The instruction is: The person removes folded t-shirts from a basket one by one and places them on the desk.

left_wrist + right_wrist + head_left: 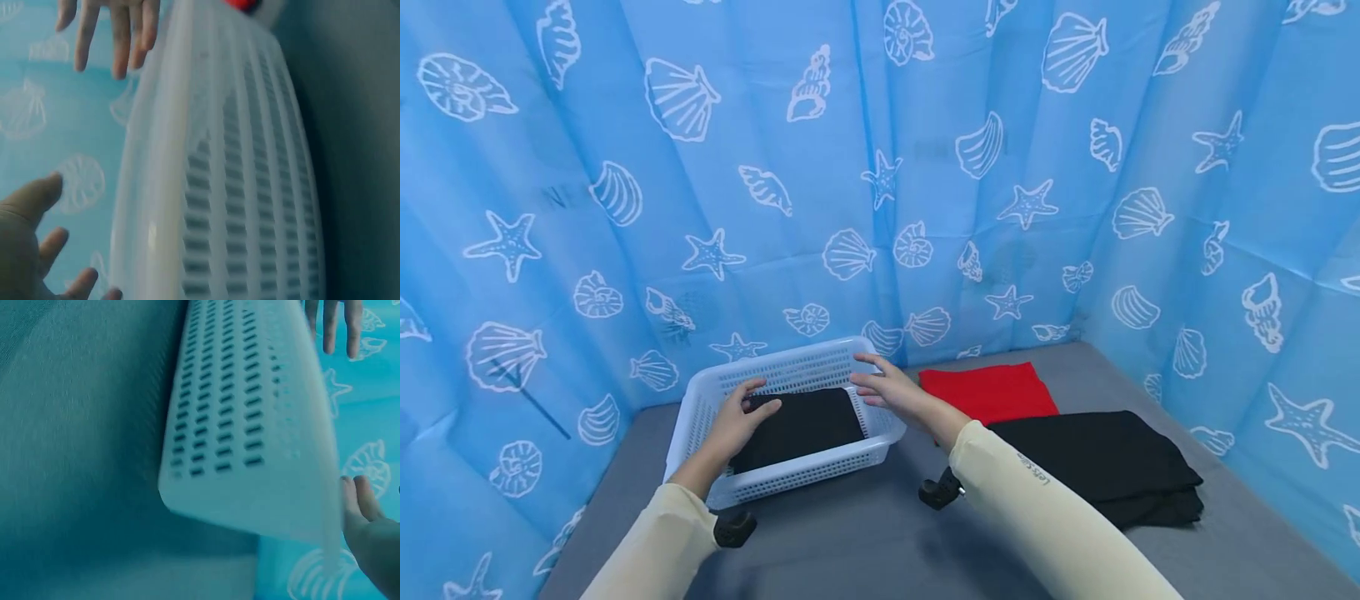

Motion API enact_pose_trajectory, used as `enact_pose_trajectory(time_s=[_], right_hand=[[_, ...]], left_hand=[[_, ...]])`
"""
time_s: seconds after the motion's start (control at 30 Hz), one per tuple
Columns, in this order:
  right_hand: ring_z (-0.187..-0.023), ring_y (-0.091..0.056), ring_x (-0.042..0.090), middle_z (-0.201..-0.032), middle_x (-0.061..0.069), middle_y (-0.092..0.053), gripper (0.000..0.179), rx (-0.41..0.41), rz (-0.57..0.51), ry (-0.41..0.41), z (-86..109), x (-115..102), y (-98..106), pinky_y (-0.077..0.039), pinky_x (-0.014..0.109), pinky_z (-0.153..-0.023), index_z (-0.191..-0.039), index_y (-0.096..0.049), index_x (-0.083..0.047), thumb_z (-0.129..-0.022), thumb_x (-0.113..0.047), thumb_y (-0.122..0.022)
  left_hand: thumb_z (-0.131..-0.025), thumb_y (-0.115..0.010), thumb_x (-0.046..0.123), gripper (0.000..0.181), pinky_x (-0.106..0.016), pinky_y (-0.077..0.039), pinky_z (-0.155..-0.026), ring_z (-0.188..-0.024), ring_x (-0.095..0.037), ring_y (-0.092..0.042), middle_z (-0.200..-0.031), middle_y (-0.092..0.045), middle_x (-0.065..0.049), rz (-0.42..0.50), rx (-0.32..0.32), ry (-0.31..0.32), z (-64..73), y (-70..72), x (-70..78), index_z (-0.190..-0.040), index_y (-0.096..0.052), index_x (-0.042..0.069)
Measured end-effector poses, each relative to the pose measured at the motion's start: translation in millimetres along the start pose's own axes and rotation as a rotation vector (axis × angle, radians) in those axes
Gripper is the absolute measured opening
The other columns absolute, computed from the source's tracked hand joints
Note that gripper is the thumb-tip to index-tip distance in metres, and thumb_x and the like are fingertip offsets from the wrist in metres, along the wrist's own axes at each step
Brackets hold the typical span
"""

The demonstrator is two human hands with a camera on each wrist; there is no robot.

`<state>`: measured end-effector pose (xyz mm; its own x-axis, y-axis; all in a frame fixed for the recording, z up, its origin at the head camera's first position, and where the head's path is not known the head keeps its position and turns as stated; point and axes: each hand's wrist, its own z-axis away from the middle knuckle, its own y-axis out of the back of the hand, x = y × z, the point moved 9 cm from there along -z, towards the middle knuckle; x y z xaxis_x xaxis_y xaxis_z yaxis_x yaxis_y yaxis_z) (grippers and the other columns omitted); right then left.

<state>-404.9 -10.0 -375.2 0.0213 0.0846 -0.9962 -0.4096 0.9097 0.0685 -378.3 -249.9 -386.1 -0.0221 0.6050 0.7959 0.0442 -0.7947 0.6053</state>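
A white perforated plastic basket (820, 469) stands on the grey surface, and a folded black cloth (808, 423) lies inside it. My left hand (737, 425) hovers over the basket's left part, its thumb and fingers spread beside the cloth. Over the right end of the basket is my right hand (891, 387), fingers apart and holding nothing. In the left wrist view the left hand (31, 240) is above the rim with nothing in its grasp. The right wrist view shows the right hand (372, 534) beyond the basket's corner, also loose.
To the right of the basket lie a folded red cloth (988, 392) and, partly over it, a stack of folded black cloth (1105, 458). A blue curtain (880, 208) with white shells hangs behind the grey surface (850, 542).
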Motion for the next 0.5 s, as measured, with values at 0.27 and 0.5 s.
enact_pose_trajectory(time_s=[0.27, 0.5], right_hand=[[-0.143, -0.024, 0.049, -0.155, 0.022, -0.032, 0.059, -0.042, -0.038, -0.164, -23.6, 34.2, -22.7, -0.024, 0.064, -0.114, -0.152, -0.034, -0.011, -0.1, -0.03, -0.054], [-0.144, -0.023, 0.046, -0.155, 0.024, -0.028, 0.056, -0.024, 0.064, -0.315, -37.5, 52.6, -28.1, -0.025, 0.063, -0.114, -0.15, -0.039, -0.009, -0.099, -0.025, -0.056]], left_hand=[[-0.096, -0.061, 0.026, 0.066, -0.064, -0.022, -0.114, -0.143, -0.05, -0.017, -0.154, -0.017, -0.032, -0.055, -0.003, 0.086, -6.1, 10.0, -44.0, -0.148, -0.031, -0.003], [-0.096, -0.061, 0.023, 0.069, -0.076, -0.026, -0.104, -0.142, -0.054, -0.015, -0.158, -0.007, -0.031, 0.118, -0.044, 0.24, -12.6, 8.9, -74.6, -0.152, -0.024, 0.004]])
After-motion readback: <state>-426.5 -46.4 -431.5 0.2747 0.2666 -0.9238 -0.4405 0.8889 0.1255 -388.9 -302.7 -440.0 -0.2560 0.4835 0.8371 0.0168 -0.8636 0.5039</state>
